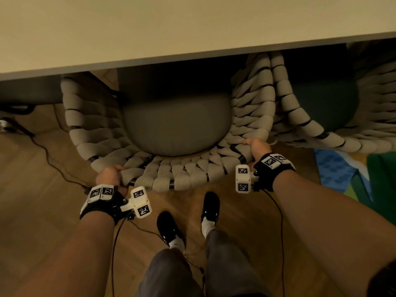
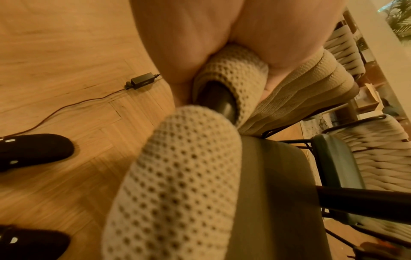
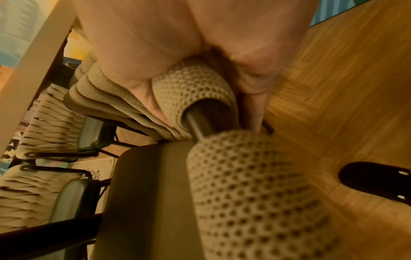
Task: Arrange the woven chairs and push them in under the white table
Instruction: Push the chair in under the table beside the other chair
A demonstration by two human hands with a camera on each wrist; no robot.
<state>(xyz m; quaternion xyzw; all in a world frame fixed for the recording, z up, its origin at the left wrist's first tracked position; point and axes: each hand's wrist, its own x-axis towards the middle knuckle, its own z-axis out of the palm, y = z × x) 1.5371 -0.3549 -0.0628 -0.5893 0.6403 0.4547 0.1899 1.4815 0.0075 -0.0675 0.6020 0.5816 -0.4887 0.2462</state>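
The woven chair (image 1: pixel 171 168) in hand is sitting partly under the white worktop (image 1: pixel 192 28), its grey seat cushion (image 1: pixel 175 125) half hidden by the worktop edge and its curved back rail out over the wooden floor (image 1: pixel 32 168). A second woven chair (image 1: pixel 300 116) is standing just beside it on the right, their woven sides apparently touching.

The likeliest trouble, as I judge it, is the two chairs rubbing or catching as this one is going in, which would skew it or drag the neighbour along. A push weighted to one side would be turning it against a table leg. The cable (image 1: pixel 49 159) lying on the floor at the left could also be snagging a chair leg.

The left hand (image 1: pixel 110 174) is gripping the back rail at its left end, fingers curled over the webbing. The right hand (image 1: pixel 256 146) is wrapping the rail at its right end likewise. Both forearms are reaching forward, and the person's feet are standing close behind the chair.
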